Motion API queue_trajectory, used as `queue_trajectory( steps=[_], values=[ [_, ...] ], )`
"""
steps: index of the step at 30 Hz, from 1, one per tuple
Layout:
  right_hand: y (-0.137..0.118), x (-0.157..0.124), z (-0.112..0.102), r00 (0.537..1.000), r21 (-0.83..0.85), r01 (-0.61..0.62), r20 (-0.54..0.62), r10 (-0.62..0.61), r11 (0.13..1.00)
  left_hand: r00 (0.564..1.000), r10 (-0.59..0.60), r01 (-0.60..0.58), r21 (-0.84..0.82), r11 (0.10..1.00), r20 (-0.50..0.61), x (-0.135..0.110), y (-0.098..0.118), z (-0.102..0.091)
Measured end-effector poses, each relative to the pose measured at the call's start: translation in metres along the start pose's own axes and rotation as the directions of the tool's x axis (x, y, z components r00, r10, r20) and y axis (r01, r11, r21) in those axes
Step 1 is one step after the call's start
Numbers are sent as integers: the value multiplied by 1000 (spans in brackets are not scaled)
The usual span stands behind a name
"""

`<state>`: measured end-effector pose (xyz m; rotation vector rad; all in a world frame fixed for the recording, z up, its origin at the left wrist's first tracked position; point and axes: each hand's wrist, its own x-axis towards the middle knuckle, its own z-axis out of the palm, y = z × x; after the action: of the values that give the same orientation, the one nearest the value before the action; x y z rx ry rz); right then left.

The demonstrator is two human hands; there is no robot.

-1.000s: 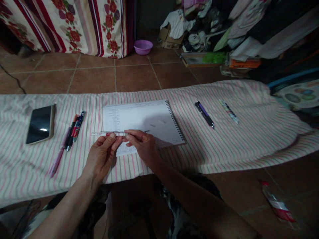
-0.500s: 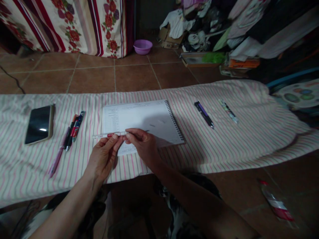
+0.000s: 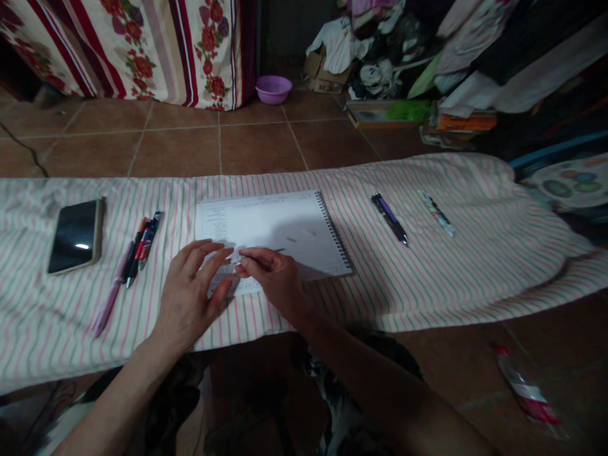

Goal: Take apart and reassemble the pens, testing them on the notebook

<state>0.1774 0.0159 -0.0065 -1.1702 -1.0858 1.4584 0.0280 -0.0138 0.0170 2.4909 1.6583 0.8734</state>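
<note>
My right hand [image 3: 273, 275] pinches the pale end of a white pen [image 3: 236, 257] over the notebook. Most of that pen is hidden behind my left hand [image 3: 190, 285], whose fingers are spread and thumb stands apart at the notebook's lower left. A thin dark piece [image 3: 280, 250] shows just past my right fingers; I cannot make out what it belongs to. The spiral notebook [image 3: 266, 218] lies open to a page with a printed column at left and a few small dark marks at right.
Left of the notebook lie several pens [image 3: 140, 250] and a phone [image 3: 75, 237]. To the right are dark pens [image 3: 389, 218] and a pale patterned pen [image 3: 437, 213]. A striped cloth [image 3: 427, 278] covers the table. On the floor are a purple basin [image 3: 273, 90] and a bottle [image 3: 527, 386].
My left hand has let go of the white pen's barrel, spreading its fingers and turning its back upward over it. My right hand stays nearly in place, still pinching the pen's end.
</note>
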Motion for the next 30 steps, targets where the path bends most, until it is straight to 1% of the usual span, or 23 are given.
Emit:
queue_trajectory(
  steps=[1, 2, 5, 9, 11, 14, 17, 19, 22, 26, 30],
  values=[
    [0, -1, 0, 1000, -1, 0, 20, 0, 1000, 998, 46, -46, 8, 999, 38, -1, -4, 3],
    [0, -2, 0, 999, 0, -1, 45, 1, 1000, 996, 64, -64, 2, 998, 65, -2, -8, 5],
    [1, -3, 0, 994, -9, 15, 110, -14, 1000, 993, 46, -43, -31, 999, 110, -7, -13, 12],
    [3, -4, -2, 986, -26, 29, 166, -25, 999, 989, 23, -15, -60, 998, 144, -10, -11, 14],
    [3, -3, -4, 983, -49, 45, 181, -35, 998, 990, 29, -20, -74, 997, 135, -9, -10, 12],
    [2, -2, -6, 981, -117, 105, 176, -84, 988, 992, 18, -4, -110, 994, 126, -8, -7, 11],
    [2, -2, -7, 978, -145, 149, 167, -125, 978, 985, -46, 71, -153, 986, 165, -8, -6, 10],
    [3, -3, -7, 980, -130, 132, 166, -109, 983, 977, -105, 139, -183, 973, 187, -8, -5, 10],
    [2, -5, -5, 984, -114, 77, 167, -57, 990, 972, -162, 199, -228, 953, 173, -8, -3, 10],
    [2, -6, -4, 986, -74, 36, 166, -23, 997, 978, -162, 192, -251, 949, 135, -8, -2, 10],
    [3, -7, -3, 987, -37, 9, 163, -3, 999, 977, -174, 199, -247, 948, 120, -7, -2, 11]
  ],
)
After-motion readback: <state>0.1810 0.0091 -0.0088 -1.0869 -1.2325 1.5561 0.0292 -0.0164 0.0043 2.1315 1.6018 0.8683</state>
